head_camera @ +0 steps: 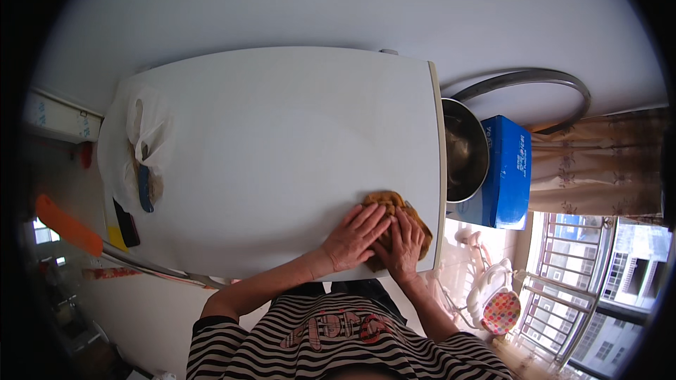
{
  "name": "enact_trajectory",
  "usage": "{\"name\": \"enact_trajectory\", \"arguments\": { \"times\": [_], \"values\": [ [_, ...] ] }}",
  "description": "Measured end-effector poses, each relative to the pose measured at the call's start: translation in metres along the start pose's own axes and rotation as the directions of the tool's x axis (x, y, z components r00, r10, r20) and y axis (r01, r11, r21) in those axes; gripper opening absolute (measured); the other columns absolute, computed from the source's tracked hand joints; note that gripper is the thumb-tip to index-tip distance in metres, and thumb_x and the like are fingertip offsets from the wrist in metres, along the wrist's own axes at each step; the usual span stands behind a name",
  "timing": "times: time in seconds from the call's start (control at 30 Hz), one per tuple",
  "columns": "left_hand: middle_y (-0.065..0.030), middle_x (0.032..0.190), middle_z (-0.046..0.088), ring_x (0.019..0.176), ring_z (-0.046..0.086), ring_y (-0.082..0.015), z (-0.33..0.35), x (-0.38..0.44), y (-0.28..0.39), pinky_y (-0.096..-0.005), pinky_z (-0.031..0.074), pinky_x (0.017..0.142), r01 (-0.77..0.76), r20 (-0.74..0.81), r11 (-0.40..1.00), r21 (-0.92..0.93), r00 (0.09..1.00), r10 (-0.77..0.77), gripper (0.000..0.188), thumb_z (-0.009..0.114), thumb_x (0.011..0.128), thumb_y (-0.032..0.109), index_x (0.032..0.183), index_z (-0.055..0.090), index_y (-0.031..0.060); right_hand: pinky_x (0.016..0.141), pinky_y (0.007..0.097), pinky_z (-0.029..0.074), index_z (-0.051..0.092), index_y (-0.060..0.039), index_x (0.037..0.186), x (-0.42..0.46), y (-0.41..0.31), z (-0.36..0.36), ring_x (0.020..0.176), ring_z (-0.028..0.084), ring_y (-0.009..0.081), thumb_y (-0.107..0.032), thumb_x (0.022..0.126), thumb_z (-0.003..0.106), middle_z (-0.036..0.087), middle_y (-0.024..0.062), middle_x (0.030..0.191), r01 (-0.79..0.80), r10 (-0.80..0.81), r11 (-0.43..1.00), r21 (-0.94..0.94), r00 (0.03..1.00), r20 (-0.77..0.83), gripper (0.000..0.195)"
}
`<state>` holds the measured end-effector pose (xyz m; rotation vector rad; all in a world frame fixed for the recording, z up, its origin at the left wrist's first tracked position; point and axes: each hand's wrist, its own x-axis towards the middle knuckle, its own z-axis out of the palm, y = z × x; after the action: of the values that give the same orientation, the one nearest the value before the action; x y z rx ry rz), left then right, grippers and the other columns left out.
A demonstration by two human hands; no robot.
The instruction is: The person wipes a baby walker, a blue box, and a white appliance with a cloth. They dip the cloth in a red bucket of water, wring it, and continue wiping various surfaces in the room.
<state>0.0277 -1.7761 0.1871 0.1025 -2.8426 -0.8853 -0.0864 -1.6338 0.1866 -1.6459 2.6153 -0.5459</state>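
A folded brown cloth (420,227) lies on a broad white top (274,142), near its front right corner. My right hand (404,243) presses down on the cloth, fingers spread across it. My left hand (355,237) lies flat beside it, its fingertips on the cloth's left part and close to my right hand. Part of the cloth is hidden under both hands. A beige strip (437,163) runs along the right edge of the top.
At the left of the top are a white plastic bag (150,132), a blue-handled item (144,190) and a dark flat object (127,221). An orange-gripped metal bar (68,227) curves past the front left. Beyond the right edge are a steel pot (465,153) and a blue box (509,174).
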Motion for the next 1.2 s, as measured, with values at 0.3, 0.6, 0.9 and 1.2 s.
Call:
{"name": "enact_trajectory", "arguments": {
  "times": [0.3, 0.6, 0.9, 1.2],
  "values": [
    [-0.0093, 0.144, 0.033, 0.134, 0.029, -0.0246, -0.034, 0.151, -0.138, -0.0390, 0.025, 0.110, -0.094, -0.180, 0.971, 0.218, 0.974, 0.135, 0.070, 0.067, 0.080, 0.030, 0.141, 0.035, 0.0151, 0.101, 0.0436, 0.031, 0.048, -0.0083, 0.126, 0.188, 0.045, 0.034, 0.121, 0.041, 0.0283, -0.038, 0.083, 0.061, 0.047, 0.0086, 0.130, -0.135, 0.107, 0.981, -0.139, 0.975, -0.193, 0.054],
    [-0.0082, 0.124, 0.049, 0.115, 0.047, -0.0293, -0.137, 0.167, -0.284, -0.0389, 0.042, 0.096, 0.080, -0.453, 0.988, 0.134, 0.891, -0.011, 0.056, 0.067, 0.077, 0.010, 0.128, 0.045, 0.0115, 0.095, 0.0431, 0.034, 0.050, -0.0186, 0.127, 0.384, -0.013, 0.108, 0.112, 0.047, 0.0286, -0.043, 0.087, 0.053, 0.056, 0.0069, 0.118, 0.038, -0.056, 0.996, -0.083, 0.972, -0.230, 0.048],
    [-0.0143, 0.138, 0.040, 0.127, 0.038, -0.0324, -0.213, -0.032, -0.328, -0.0380, 0.034, 0.105, 0.516, -0.489, 0.854, 0.064, 0.762, -0.424, 0.059, 0.060, 0.084, 0.004, 0.138, 0.037, 0.0102, 0.100, 0.0455, 0.030, 0.050, -0.0135, 0.128, 0.402, -0.216, 0.181, 0.123, 0.038, 0.0302, -0.036, 0.084, 0.056, 0.046, 0.0134, 0.129, 0.438, -0.431, 0.899, 0.017, 0.890, -0.147, 0.049],
    [-0.0145, 0.137, 0.038, 0.128, 0.035, -0.0313, -0.194, -0.018, -0.301, -0.0383, 0.032, 0.106, 0.593, -0.507, 0.805, -0.005, 0.693, -0.513, 0.061, 0.065, 0.079, 0.007, 0.135, 0.041, 0.0078, 0.103, 0.0427, 0.031, 0.056, -0.0147, 0.122, 0.394, -0.183, 0.169, 0.121, 0.041, 0.0264, -0.039, 0.083, 0.058, 0.050, 0.0081, 0.126, 0.504, -0.482, 0.847, 0.170, 0.862, -0.158, 0.046]
  ]
}}
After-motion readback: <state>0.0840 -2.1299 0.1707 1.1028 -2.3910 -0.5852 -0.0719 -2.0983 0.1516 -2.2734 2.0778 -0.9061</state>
